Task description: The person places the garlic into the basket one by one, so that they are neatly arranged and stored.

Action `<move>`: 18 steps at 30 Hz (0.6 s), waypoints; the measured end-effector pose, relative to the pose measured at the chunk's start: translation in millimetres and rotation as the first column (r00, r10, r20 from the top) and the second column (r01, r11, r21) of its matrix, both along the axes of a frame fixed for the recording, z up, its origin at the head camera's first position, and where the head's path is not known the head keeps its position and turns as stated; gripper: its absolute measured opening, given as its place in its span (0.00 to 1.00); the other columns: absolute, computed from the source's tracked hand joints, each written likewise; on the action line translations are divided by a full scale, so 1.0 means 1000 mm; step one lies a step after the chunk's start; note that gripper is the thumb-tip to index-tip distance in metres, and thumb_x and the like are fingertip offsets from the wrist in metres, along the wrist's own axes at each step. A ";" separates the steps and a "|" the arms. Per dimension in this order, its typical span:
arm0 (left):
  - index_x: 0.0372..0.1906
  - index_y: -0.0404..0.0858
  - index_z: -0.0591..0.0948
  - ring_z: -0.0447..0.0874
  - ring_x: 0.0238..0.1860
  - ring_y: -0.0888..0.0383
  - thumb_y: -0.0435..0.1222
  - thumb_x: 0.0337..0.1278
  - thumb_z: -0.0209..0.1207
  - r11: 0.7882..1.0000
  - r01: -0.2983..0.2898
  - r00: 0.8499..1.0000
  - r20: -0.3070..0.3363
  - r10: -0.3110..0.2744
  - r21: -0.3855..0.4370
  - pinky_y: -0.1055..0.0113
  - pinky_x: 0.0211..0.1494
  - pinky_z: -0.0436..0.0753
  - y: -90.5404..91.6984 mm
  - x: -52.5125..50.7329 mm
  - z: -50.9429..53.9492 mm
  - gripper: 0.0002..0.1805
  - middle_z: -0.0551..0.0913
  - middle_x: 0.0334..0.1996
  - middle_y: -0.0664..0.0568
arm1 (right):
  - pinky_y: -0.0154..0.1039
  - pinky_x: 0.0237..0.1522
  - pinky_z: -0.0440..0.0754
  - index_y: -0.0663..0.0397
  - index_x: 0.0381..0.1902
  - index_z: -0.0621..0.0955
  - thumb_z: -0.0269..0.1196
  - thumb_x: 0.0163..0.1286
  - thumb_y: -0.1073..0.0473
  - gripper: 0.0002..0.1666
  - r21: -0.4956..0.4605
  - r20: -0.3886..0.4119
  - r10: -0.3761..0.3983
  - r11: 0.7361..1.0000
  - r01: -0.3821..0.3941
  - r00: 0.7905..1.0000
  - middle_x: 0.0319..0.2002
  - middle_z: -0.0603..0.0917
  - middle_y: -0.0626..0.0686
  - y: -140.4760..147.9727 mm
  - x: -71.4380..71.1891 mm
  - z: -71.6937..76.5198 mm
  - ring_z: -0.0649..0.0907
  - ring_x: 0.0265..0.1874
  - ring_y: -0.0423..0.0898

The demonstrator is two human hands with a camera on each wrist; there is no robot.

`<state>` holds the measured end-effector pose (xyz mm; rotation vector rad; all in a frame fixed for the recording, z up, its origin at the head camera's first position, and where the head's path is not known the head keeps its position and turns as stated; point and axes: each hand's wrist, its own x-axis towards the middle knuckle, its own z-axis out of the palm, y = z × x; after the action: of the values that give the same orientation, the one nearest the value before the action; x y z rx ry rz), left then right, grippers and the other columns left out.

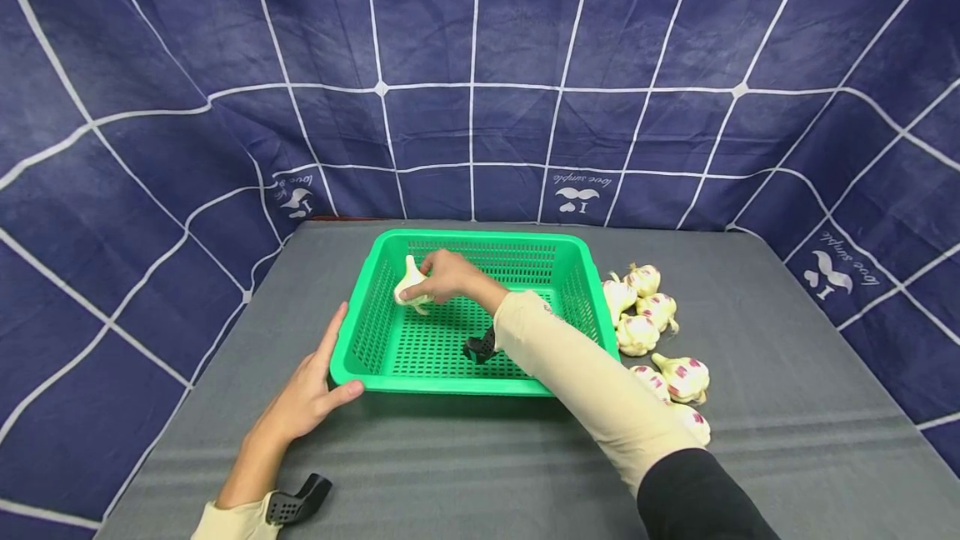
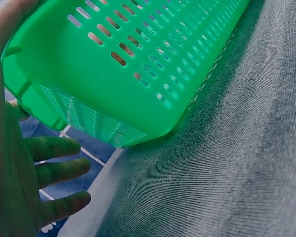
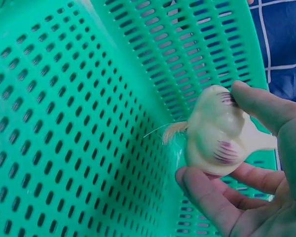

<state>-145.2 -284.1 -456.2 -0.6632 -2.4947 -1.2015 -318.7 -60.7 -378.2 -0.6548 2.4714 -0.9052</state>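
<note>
Garlic (image 1: 410, 284) in right hand (image 1: 447, 276); cloth (image 1: 517, 132) seemingly reads "love simple".

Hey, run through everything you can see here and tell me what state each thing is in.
Green basket: upright, open-topped.
Held garlic bulb: whole, stem and roots attached, pinched above the basket floor.
Other garlic bulbs: whole, lying right of the basket.
Right hand: gripping the bulb.
Left hand: fingers extended, at the basket's near left corner.
Blue cloth: hanging, creased.
</note>
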 end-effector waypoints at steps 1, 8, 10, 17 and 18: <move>0.80 0.39 0.43 0.66 0.65 0.66 0.40 0.50 0.68 1.000 -0.001 1.000 -0.001 0.001 -0.002 0.83 0.64 0.56 0.000 0.000 0.000 0.58 0.67 0.68 0.31 | 0.42 0.38 0.84 0.59 0.51 0.78 0.74 0.57 0.42 0.33 0.005 -0.010 -0.001 1.000 0.001 1.000 0.28 0.84 0.51 -0.002 0.000 0.000 0.87 0.31 0.50; 0.80 0.37 0.44 0.65 0.66 0.66 0.40 0.50 0.68 1.000 -0.009 1.000 0.000 0.009 -0.012 0.83 0.64 0.56 0.000 0.000 0.001 0.58 0.65 0.69 0.31 | 0.33 0.27 0.77 0.54 0.37 0.78 0.74 0.55 0.40 0.27 0.074 -0.107 -0.004 0.997 0.012 0.994 0.22 0.79 0.45 -0.011 -0.002 -0.004 0.77 0.20 0.39; 0.80 0.37 0.43 0.65 0.65 0.65 0.40 0.49 0.68 1.000 -0.011 1.000 0.001 0.011 -0.016 0.83 0.64 0.56 0.000 0.001 0.001 0.58 0.65 0.69 0.31 | 0.33 0.26 0.76 0.53 0.35 0.78 0.74 0.56 0.39 0.26 0.092 -0.112 -0.004 0.996 0.014 0.994 0.22 0.78 0.45 -0.013 -0.001 -0.006 0.75 0.19 0.39; 0.80 0.40 0.42 0.68 0.64 0.61 0.40 0.49 0.68 1.000 -0.009 1.000 0.005 0.009 -0.026 0.83 0.63 0.56 0.001 0.002 0.002 0.59 0.66 0.68 0.32 | 0.42 0.31 0.82 0.52 0.41 0.82 0.71 0.60 0.41 0.23 0.087 -0.014 -0.012 0.996 0.013 1.000 0.28 0.84 0.53 -0.016 -0.001 -0.011 0.78 0.16 0.43; 0.80 0.41 0.42 0.68 0.65 0.61 0.40 0.49 0.68 1.000 -0.010 1.000 0.008 0.010 -0.025 0.83 0.63 0.56 0.001 0.002 0.002 0.59 0.65 0.69 0.32 | 0.42 0.30 0.82 0.52 0.41 0.82 0.71 0.61 0.42 0.22 0.089 -0.003 -0.013 0.996 0.013 1.000 0.29 0.85 0.54 -0.017 0.000 -0.012 0.78 0.16 0.43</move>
<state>-143.4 -283.5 -454.4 -0.6533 -2.5199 -1.1738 -319.0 -77.7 -389.8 -0.6108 2.5051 -0.7946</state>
